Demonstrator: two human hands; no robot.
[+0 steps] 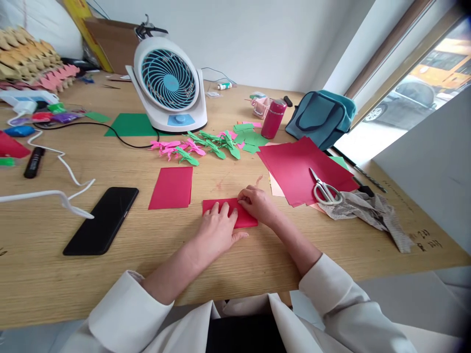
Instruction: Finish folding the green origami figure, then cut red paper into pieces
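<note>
A folded sheet of red paper (248, 221) lies on the wooden table in front of me. My left hand (218, 226) rests flat on its left part, fingers spread and palm down. At its upper right edge, the fingers of my right hand (256, 203) are curled together and pinch the paper; the fingertips partly hide that edge. To the left is a small stack of red paper rectangles (171, 188). Beyond my hands lie several folded green paper figures (213, 144) and pink paper figures (172, 148).
Scissors (325, 189) sit on large red sheets (294, 164) at right, beside a crumpled cloth (362, 211). A black phone (102, 220) lies at left. Farther back stand a white fan (170, 83), a red flask (274, 119) and a teal bag (320, 117).
</note>
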